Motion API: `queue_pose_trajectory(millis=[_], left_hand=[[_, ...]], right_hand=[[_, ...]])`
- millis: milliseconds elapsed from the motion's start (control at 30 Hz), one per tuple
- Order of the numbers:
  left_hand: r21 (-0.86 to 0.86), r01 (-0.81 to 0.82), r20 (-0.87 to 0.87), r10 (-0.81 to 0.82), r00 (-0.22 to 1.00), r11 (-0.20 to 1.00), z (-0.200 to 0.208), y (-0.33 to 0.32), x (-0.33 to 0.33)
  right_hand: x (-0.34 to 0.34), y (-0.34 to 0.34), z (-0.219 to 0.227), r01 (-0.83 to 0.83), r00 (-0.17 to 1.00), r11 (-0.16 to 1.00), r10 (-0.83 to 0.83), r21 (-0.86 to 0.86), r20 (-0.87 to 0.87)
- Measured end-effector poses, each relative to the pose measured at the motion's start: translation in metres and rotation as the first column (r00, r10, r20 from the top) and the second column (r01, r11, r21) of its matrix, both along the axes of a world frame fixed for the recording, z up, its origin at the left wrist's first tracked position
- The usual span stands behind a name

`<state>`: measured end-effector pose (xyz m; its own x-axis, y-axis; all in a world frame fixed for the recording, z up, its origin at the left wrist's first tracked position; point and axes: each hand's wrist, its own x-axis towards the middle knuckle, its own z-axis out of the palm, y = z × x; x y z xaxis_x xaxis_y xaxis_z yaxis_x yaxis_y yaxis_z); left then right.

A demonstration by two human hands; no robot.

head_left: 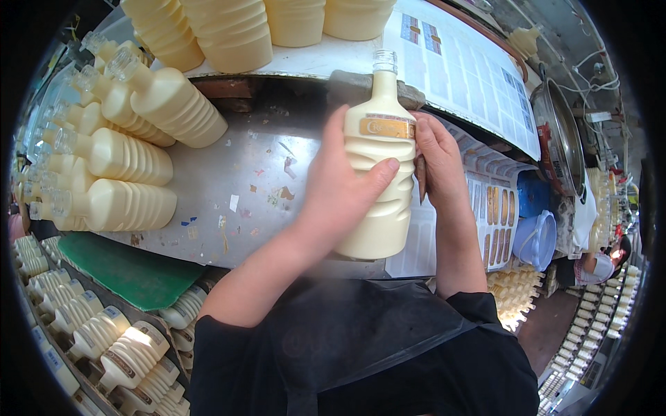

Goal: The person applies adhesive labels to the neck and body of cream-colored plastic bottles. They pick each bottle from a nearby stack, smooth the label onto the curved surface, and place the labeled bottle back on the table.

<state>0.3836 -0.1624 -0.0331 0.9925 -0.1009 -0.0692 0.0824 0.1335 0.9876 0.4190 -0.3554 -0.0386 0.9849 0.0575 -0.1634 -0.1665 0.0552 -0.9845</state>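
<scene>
A cream-coloured ribbed bottle with a clear threaded neck stands out in front of me, over the metal table. My left hand wraps around its left side, thumb across the front. Across the bottle's shoulder sits a gold and brown label. At that label's right end, the bent fingers of my right hand touch the bottle. A slim brown pointed tool sticks down from this hand; its upper part is hidden by the fingers.
Cream bottles lie stacked on the left, and more bottles stand at the back. Printed label sheets lie beside my right arm, with others on the raised white board. A pale blue bucket is at the right; a green sheet lies lower left.
</scene>
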Motion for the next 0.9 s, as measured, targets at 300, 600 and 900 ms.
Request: queue_pose_trajectory(millis=[300, 600, 900], left_hand=[[-0.368, 0.097, -0.105, -0.145, 0.984, 0.925, -0.016, 0.017, 0.015], [-0.487, 0.113, -0.101, -0.185, 0.978, 0.866, -0.021, 0.011, 0.012], [-0.185, 0.054, -0.025, -0.060, 0.998, 0.981, -0.005, 0.006, 0.007]], right_hand=[[-0.012, 0.007, 0.016, -0.045, 0.999, 0.997, 0.044, 0.070, 0.012], [-0.011, 0.007, 0.014, -0.022, 0.999, 0.998, 0.019, 0.066, 0.037], [-0.005, 0.005, -0.001, -0.055, 0.996, 0.998, 0.053, 0.024, 0.069]])
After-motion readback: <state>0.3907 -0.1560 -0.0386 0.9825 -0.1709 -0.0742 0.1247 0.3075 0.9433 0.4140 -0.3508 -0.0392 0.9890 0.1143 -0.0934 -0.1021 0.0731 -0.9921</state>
